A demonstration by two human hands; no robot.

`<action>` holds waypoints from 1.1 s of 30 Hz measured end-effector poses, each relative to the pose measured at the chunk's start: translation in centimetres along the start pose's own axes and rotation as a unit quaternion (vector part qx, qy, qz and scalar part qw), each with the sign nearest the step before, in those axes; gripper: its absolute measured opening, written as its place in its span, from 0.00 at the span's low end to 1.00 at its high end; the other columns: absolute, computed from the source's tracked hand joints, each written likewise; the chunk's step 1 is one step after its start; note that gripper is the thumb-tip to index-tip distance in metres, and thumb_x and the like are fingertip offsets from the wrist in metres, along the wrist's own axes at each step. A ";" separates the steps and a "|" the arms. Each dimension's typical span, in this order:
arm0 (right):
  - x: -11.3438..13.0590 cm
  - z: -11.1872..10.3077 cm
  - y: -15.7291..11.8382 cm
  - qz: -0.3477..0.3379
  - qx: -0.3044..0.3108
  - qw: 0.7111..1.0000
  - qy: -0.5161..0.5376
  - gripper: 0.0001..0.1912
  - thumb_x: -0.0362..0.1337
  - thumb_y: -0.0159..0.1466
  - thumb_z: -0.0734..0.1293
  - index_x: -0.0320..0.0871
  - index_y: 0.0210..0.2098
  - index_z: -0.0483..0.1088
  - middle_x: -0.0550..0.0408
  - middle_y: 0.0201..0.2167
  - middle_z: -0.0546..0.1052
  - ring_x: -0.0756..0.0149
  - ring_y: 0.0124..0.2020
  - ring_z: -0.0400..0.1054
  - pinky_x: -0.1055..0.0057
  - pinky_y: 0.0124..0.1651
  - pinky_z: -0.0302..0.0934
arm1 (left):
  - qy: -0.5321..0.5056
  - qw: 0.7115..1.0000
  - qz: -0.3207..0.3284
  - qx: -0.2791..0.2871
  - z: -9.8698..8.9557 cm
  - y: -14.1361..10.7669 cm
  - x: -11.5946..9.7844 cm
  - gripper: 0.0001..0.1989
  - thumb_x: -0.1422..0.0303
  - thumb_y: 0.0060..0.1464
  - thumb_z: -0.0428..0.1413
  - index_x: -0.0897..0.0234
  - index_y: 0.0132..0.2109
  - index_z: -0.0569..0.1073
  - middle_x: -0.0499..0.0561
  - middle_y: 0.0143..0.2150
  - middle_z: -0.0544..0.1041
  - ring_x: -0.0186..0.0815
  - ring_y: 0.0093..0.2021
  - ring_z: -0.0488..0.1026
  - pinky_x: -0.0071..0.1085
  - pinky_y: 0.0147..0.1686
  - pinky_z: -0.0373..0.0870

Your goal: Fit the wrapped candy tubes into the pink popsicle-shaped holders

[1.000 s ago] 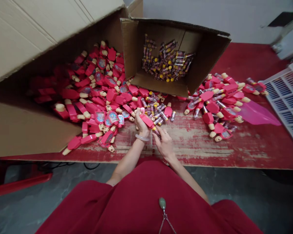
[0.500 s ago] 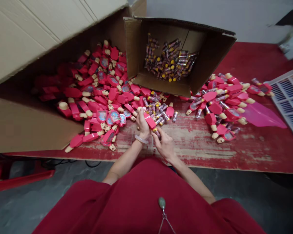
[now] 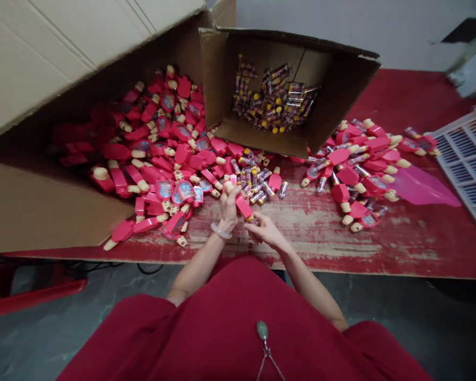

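My left hand, with a pale bracelet at the wrist, is closed around a pink plastic toy with a cream-coloured knobbed end. At the toy's lower end, my right hand has its fingers pinched on a small clear tube with a yellow end. Most of that tube is hidden by the fingers and the toy; how far it sits inside, I cannot tell. Just beyond my hands lie loose tubes with dark contents. A large heap of similar pink toys spreads to the left.
A big cardboard box lies on its side at left, toys spilling out. Behind my hands an open carton holds many tubes. To the right are another pile of toys and tubes, a pink sheet and a white slatted crate.
Less of the tube shows at the toy's end than before. Both hands have shifted slightly, and my right-hand fingers are now up against the toy's lower end.
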State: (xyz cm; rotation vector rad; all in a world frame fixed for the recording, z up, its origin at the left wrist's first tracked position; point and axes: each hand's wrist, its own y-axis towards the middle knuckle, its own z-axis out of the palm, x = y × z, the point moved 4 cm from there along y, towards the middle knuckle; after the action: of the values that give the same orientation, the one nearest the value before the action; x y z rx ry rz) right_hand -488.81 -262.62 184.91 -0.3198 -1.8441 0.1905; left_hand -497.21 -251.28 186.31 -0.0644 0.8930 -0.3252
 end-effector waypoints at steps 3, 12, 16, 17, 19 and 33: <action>0.1 -1.5 0.2 -0.002 -0.118 0.965 -0.232 0.09 0.36 0.58 0.64 0.43 0.39 0.68 0.56 0.25 0.72 0.67 0.25 0.65 0.74 0.30 0.54 | -0.052 0.996 -0.075 0.002 0.2 -0.7 0.3 0.15 0.64 0.46 0.67 0.64 0.27 0.69 0.45 0.24 0.71 0.29 0.24 0.70 0.28 0.30 0.69; -0.6 -0.2 0.5 -0.070 -0.110 0.987 -0.092 0.11 0.44 0.58 0.64 0.42 0.26 0.65 0.60 0.22 0.66 0.71 0.24 0.58 0.76 0.29 0.51 | -0.147 0.969 -0.193 0.049 1.5 -1.2 0.1 0.19 0.70 0.52 0.60 0.62 0.22 0.57 0.43 0.19 0.58 0.27 0.20 0.62 0.31 0.31 0.71; -0.3 -0.3 -0.1 -0.028 -0.151 0.965 -0.211 0.06 0.36 0.60 0.63 0.42 0.30 0.70 0.56 0.25 0.73 0.67 0.27 0.65 0.75 0.32 0.52 | -0.162 0.965 -0.206 0.023 1.1 -0.7 0.5 0.19 0.70 0.50 0.60 0.61 0.23 0.55 0.41 0.18 0.57 0.26 0.20 0.61 0.29 0.29 0.69; -0.1 -0.4 -0.3 -0.007 -0.153 0.955 -0.255 0.05 0.35 0.60 0.63 0.42 0.31 0.71 0.55 0.26 0.75 0.66 0.28 0.67 0.74 0.32 0.52 | -0.166 0.965 -0.201 0.022 1.0 -0.7 0.6 0.19 0.70 0.50 0.60 0.61 0.23 0.56 0.41 0.18 0.57 0.26 0.20 0.62 0.28 0.28 0.68; 0.6 -0.7 -0.7 0.026 -0.151 0.927 -0.342 0.06 0.34 0.61 0.64 0.41 0.36 0.73 0.51 0.30 0.79 0.63 0.31 0.71 0.73 0.33 0.52 | -0.172 0.965 -0.197 0.011 0.8 -0.8 0.9 0.17 0.71 0.48 0.61 0.62 0.24 0.58 0.41 0.18 0.58 0.26 0.20 0.62 0.26 0.27 0.66; 2.9 -0.1 -1.6 0.090 -0.096 0.850 -0.510 0.11 0.36 0.68 0.63 0.41 0.49 0.71 0.39 0.40 0.81 0.52 0.41 0.78 0.66 0.40 0.62 | -0.171 0.965 -0.194 -0.033 0.9 -1.2 1.8 0.15 0.71 0.48 0.62 0.61 0.28 0.60 0.38 0.17 0.61 0.24 0.17 0.61 0.23 0.22 0.61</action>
State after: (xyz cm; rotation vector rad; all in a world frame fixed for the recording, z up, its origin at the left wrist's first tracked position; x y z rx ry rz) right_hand -489.72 -263.24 188.05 -0.6065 -2.9056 0.3501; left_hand -495.76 -253.02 185.72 -0.3507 0.5428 -0.6293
